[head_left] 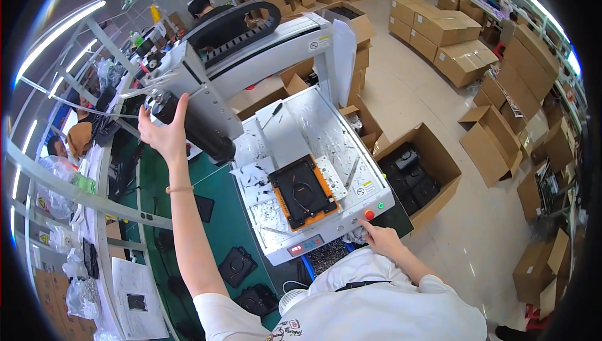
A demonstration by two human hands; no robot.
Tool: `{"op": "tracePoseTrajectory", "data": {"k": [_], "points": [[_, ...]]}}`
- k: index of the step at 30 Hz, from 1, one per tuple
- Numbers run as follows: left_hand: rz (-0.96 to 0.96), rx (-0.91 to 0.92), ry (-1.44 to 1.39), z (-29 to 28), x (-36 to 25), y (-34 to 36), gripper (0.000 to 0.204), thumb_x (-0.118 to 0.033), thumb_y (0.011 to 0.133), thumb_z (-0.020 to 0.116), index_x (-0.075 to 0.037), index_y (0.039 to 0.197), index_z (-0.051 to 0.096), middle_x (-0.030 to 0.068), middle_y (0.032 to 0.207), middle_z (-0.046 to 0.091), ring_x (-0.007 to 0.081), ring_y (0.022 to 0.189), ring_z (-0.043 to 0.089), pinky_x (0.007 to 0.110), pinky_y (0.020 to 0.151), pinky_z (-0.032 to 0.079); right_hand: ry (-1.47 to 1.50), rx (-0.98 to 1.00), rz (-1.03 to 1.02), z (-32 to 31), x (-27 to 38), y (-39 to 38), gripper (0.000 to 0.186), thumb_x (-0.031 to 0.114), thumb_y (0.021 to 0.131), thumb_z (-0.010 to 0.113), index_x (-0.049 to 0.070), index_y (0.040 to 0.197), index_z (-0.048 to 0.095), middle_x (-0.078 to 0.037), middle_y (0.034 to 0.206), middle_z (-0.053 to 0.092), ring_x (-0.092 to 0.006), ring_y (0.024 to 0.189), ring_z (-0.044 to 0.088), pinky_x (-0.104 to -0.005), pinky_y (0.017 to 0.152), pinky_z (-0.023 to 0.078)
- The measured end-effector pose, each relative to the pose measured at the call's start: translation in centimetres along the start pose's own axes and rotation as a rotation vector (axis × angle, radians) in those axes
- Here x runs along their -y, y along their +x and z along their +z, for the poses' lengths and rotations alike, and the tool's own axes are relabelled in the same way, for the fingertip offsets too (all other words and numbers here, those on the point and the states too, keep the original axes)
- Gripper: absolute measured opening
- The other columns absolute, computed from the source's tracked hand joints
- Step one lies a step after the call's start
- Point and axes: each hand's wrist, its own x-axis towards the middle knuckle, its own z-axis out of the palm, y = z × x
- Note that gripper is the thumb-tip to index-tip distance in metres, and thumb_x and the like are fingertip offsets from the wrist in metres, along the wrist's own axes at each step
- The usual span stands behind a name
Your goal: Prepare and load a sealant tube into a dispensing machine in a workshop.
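My left hand [164, 134] is raised at the left, with thumb and fingers set around the upper end of the black cylinder [210, 137] on the machine's upright head. Down at the front panel of the white desktop machine [370, 193], my right hand [384, 240] holds nothing. Its index finger reaches out to a small button left of the red button [369, 215]; whether it presses is too small to tell. On the machine bed lies an orange fixture [281, 202] carrying a flat black housing [305, 190] with a thin dark cable on it.
A screwdriver with a black handle [276, 109] lies at the back of the bed, among scattered small bits. Black parts [237, 266] rest on the green mat [216, 237]. An open carton [439, 206] of black units stands at the right; stacked cartons [442, 33] are farther off.
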Motion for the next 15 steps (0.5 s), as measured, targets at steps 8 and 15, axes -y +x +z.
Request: {"op": "tracePoseTrajectory", "data": {"k": [8,15], "points": [[0.159,-0.102,-0.242,-0.2,-0.6,0.8,0.044,-0.025,0.081,0.079,0.008,0.104,0.064,0.0163,0.098,0.064,0.0246,0.091,0.060,0.036,0.086,0.045,-0.007,0.082,-0.035,0.9,-0.8,0.1,0.063,0.020,0.085,0.062,0.020,0.143,0.038,-0.012,0.091,0.066,-0.0316,0.071,0.066,-0.0429,0.062,0.053],[0.001,-0.076,-0.435,0.1,1.1,3.4,0.025,-0.022,0.088,0.069,0.001,0.097,0.071,0.0090,0.090,0.069,0.0197,0.088,0.060,0.033,0.082,0.045,0.086,0.121,-0.032,1.4,-1.4,-0.1,0.062,0.018,0.083,0.062,0.016,0.141,0.039,-0.010,0.083,0.067,-0.0308,0.071,0.067,-0.0420,0.062,0.054]]}}
